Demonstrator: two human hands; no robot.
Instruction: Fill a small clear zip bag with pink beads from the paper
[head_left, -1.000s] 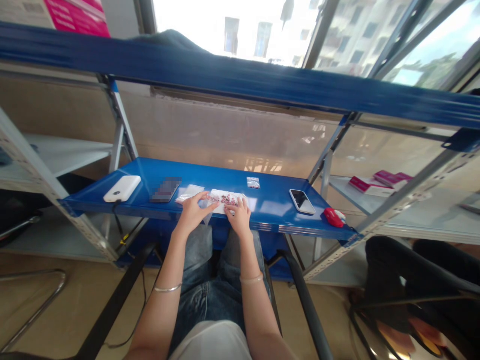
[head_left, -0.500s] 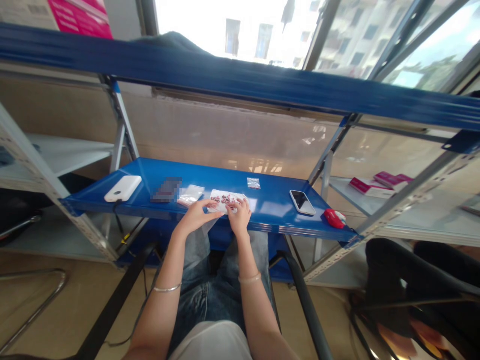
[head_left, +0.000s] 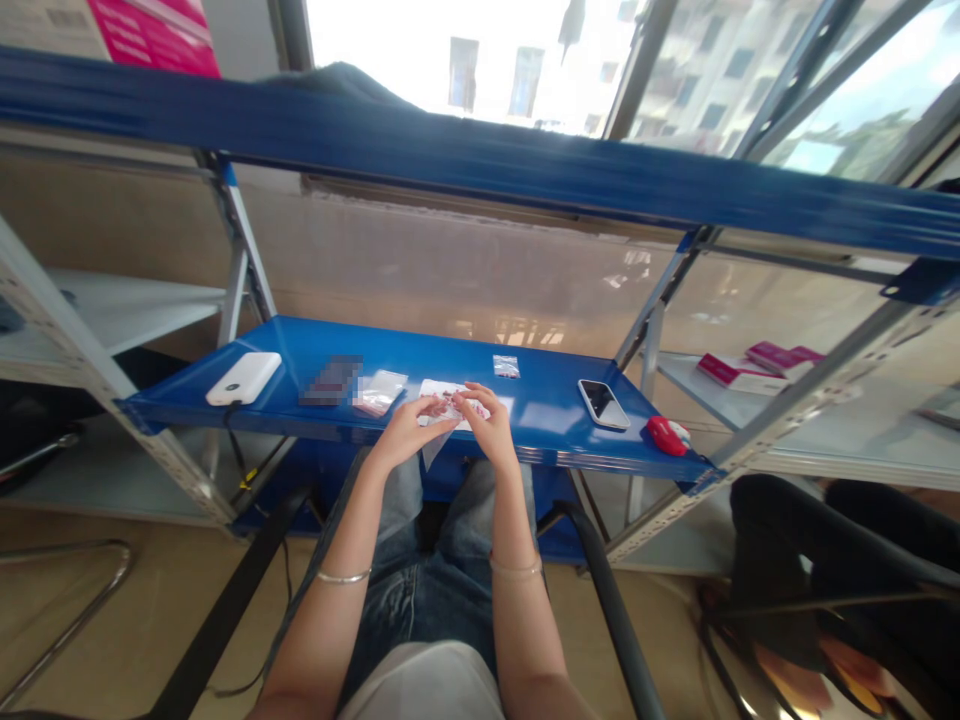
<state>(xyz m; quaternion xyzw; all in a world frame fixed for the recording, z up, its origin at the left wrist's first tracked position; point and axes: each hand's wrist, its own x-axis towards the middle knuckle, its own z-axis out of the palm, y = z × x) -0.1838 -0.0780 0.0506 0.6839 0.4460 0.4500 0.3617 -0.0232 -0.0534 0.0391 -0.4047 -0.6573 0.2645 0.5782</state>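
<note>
Both hands met at the near edge of the blue shelf (head_left: 540, 400), raised slightly off it. The left hand (head_left: 405, 432) and the right hand (head_left: 491, 428) pinched a small clear bag (head_left: 448, 410) between their fingertips — it held what looked like reddish bits, though these were too small to make out. The step in hand seemed to be the handling of that bag's mouth, either filling or sealing; the next move would call for a steady two-finger pinch along its top. Just left of the grip lay more clear bags (head_left: 380, 389), beyond them a white power bank (head_left: 244, 378). Farther back from the grip sat one small bag (head_left: 506, 366). Well to the right lay a phone (head_left: 603, 403) and a red object (head_left: 667, 435) — with bare shelf between. The shelf's front lip ran directly under the wrists, so anything dropped could fall to the lap.
</note>
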